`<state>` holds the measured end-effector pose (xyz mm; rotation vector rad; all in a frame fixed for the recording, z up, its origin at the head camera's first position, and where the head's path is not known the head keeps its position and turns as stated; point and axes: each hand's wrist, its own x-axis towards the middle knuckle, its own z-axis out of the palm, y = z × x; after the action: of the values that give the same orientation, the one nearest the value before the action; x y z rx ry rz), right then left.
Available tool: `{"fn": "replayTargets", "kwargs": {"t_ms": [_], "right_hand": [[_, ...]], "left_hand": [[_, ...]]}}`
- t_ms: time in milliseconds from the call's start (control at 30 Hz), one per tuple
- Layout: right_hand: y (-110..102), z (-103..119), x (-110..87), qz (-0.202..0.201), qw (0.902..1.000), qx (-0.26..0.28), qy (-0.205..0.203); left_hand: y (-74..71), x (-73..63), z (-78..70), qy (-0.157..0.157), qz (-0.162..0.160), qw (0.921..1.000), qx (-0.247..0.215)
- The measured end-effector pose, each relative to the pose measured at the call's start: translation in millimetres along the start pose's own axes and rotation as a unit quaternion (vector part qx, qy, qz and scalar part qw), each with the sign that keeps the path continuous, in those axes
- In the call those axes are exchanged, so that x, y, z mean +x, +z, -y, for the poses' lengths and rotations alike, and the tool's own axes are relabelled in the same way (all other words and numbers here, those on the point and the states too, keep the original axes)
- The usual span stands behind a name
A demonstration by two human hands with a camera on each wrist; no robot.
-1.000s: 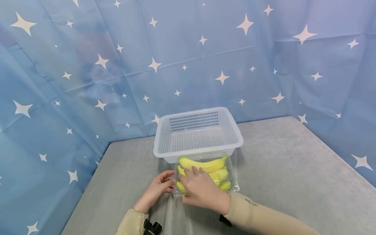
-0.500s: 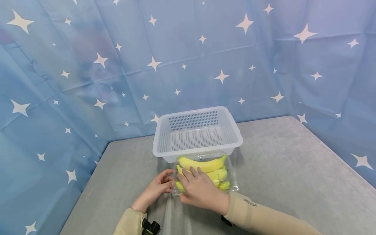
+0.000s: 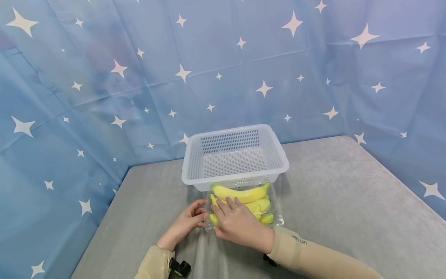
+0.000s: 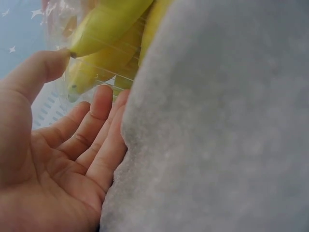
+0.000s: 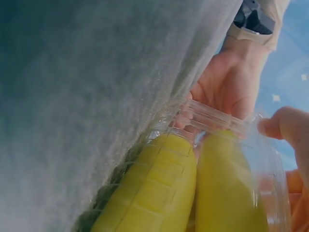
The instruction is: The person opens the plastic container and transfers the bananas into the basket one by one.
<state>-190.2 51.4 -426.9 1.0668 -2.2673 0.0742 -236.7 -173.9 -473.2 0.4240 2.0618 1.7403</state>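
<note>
Steadying a clear box (image 3: 280,221) of bananas (image 3: 242,194) on a gray table (image 3: 348,201), a person uses both bare hands. The right hand (image 3: 238,224) lies across the top, fingers spread apart; the left hand (image 3: 186,223) touches the box's left end, thumb and fingers apart. The box sits just in front of a white basket (image 3: 235,177); whether they touch is unclear. To steady it well, the right hand should probably press lightly and evenly, sparing the thin plastic and fruit, while the left braces against sliding. Counted: one box, one basket, one table, two hands, at least three bananas; the right hand partly covers the fruit.
</note>
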Motion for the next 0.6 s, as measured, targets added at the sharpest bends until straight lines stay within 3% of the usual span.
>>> {"fn": "replayTargets", "kwargs": {"t_ms": [600], "right_hand": [[3.5, -2.4, 1.4, -0.004, 1.0000, 0.006, 0.000]], "left_hand": [[1.3, -0.2, -4.3, 0.013, -0.010, 0.9990, 0.041]]}}
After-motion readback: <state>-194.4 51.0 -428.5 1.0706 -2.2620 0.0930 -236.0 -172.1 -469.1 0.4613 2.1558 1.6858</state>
